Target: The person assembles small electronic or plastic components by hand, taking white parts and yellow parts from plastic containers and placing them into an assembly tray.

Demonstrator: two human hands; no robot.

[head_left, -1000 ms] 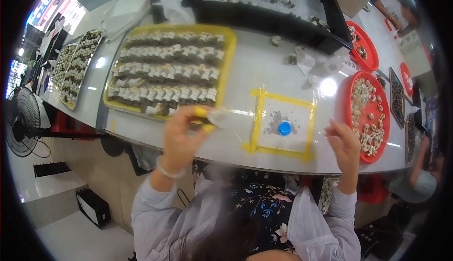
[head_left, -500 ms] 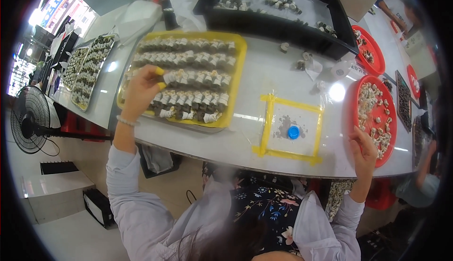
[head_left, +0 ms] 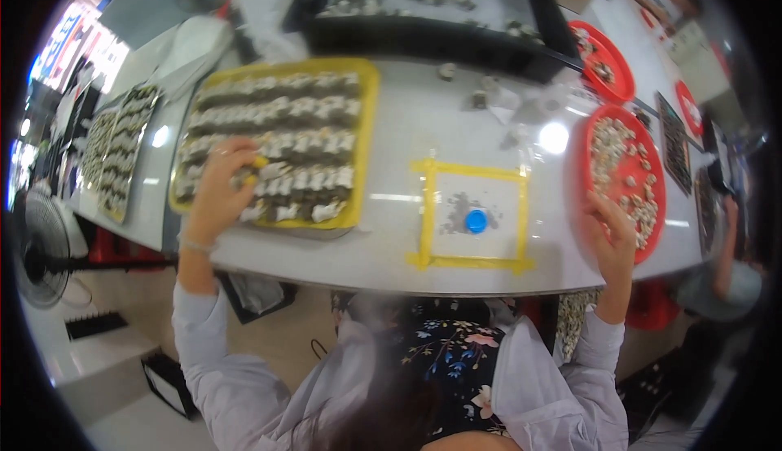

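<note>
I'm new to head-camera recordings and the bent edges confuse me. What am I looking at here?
There is no machine: these are a person's bare hands. The view comes from a fisheye camera on their head, looking down, so straight edges curve.

On the pale table, the left hand, with yellow-tipped fingers, is over a yellow tray of small pale-and-dark bundles in rows. The right hand is at the near-left edge of a red tray of loose pale pieces. Blur and angle hide whether either hand holds anything.

Between the trays, a blue cap sits inside a yellow tape frame; behind is a black bin.
</note>
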